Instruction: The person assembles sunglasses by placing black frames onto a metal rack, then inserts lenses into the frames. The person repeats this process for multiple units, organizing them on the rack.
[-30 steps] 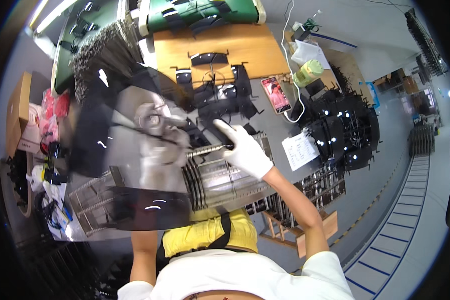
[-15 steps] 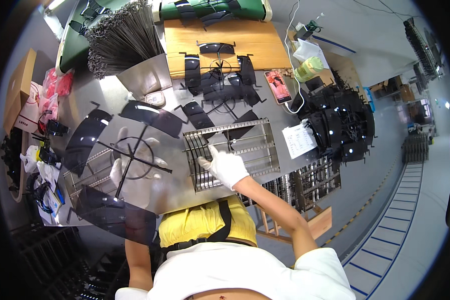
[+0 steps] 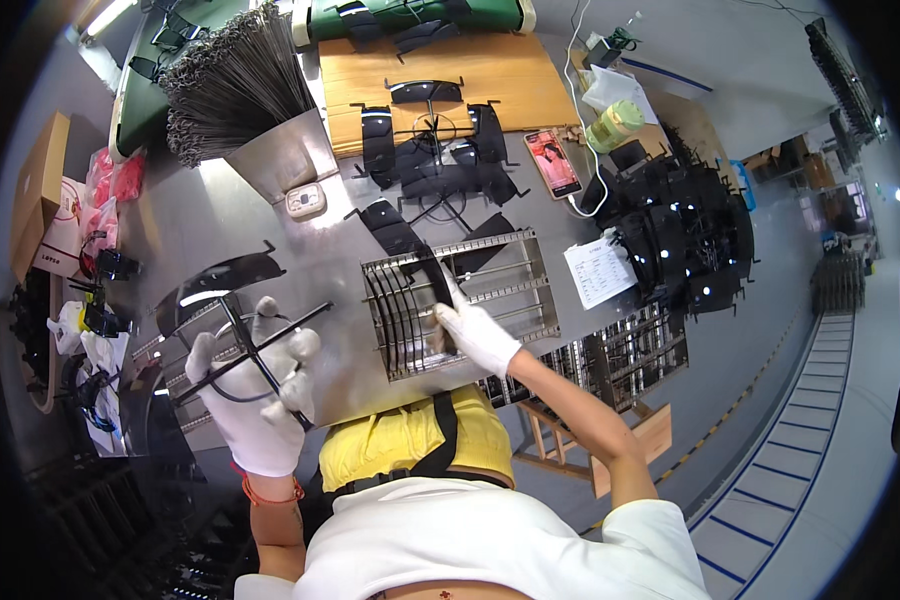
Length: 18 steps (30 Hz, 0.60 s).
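My left hand, in a white glove, is closed around a black wire frame with crossing rods. A glossy black curved plate hangs at the frame's far side; its near left part is dark and hard to make out. My right hand, also gloved, pinches another black curved plate over a metal slotted rack. Several thin dark curved plates stand on edge in the rack's left part, left of my right hand. The lower end of the pinched plate is blurred.
Beyond the rack, black frames with plates lie on cardboard. A bundle of metal wires stands far left. A phone, a bottle, a paper sheet and piled black plates lie right.
My right hand has moved slightly right and now has a black curved plate raised over the rack. My left hand has turned and tilted the wire frame, and its plates have swung round.
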Each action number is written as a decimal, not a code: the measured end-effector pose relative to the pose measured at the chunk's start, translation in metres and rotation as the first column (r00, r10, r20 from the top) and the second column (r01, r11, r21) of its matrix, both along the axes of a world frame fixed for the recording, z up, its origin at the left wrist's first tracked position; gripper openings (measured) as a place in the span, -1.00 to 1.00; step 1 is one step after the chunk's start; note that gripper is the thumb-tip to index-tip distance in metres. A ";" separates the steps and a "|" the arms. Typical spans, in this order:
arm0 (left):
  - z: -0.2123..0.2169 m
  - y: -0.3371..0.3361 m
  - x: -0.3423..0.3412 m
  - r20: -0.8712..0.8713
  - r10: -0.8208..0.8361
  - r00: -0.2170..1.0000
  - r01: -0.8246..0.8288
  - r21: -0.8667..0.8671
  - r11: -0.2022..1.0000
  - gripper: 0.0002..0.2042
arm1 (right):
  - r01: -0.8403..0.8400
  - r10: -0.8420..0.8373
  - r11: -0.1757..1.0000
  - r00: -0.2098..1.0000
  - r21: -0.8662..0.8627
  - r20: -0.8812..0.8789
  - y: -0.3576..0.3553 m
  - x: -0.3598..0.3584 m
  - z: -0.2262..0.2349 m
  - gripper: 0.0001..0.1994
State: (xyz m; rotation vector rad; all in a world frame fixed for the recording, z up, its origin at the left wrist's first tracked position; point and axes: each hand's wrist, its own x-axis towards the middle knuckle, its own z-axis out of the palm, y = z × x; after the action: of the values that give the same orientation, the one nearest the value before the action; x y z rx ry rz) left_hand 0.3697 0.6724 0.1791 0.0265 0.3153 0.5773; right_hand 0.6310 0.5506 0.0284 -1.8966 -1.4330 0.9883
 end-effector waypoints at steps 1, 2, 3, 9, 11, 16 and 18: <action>-0.002 -0.002 -0.005 -0.028 0.028 0.999 -0.028 0.003 1.000 -0.36 | -0.054 0.057 0.998 0.995 -0.032 0.081 -0.003 -0.005 -0.016 -0.66; -0.002 -0.007 0.000 -0.081 0.033 0.996 -0.035 -0.030 0.999 -0.36 | -0.110 0.119 0.992 0.980 -0.065 0.158 -0.002 -0.011 -0.024 -0.70; -0.006 -0.008 0.000 -0.106 0.019 0.994 -0.026 -0.063 0.998 -0.34 | -0.066 0.087 0.989 0.983 -0.131 0.161 -0.001 -0.017 -0.031 -0.75; -0.022 -0.004 -0.001 0.039 -0.245 0.969 0.247 -0.240 0.939 -0.25 | 0.078 -0.015 0.990 0.880 -0.113 0.475 0.026 -0.027 0.049 -0.23; -0.027 -0.008 0.003 0.125 -0.345 0.930 0.367 -0.273 0.889 -0.21 | -0.351 0.024 0.800 0.829 0.487 0.559 0.048 -0.011 0.105 -0.09; -0.025 -0.035 0.039 0.325 -0.277 0.904 0.369 -0.269 0.890 -0.32 | -0.502 0.031 0.768 0.649 0.397 0.760 0.065 -0.004 0.130 -0.25; -0.011 -0.046 0.032 0.223 0.151 0.963 -0.067 -0.345 0.936 -0.41 | -0.528 0.203 0.796 0.695 0.297 0.690 0.052 0.001 0.135 -0.46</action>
State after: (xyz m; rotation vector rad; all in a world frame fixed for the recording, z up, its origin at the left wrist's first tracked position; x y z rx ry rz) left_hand 0.4012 0.6268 0.1679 -0.3920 0.1695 0.6247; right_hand 0.6320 0.6025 0.1631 -1.6266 -2.2841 0.0551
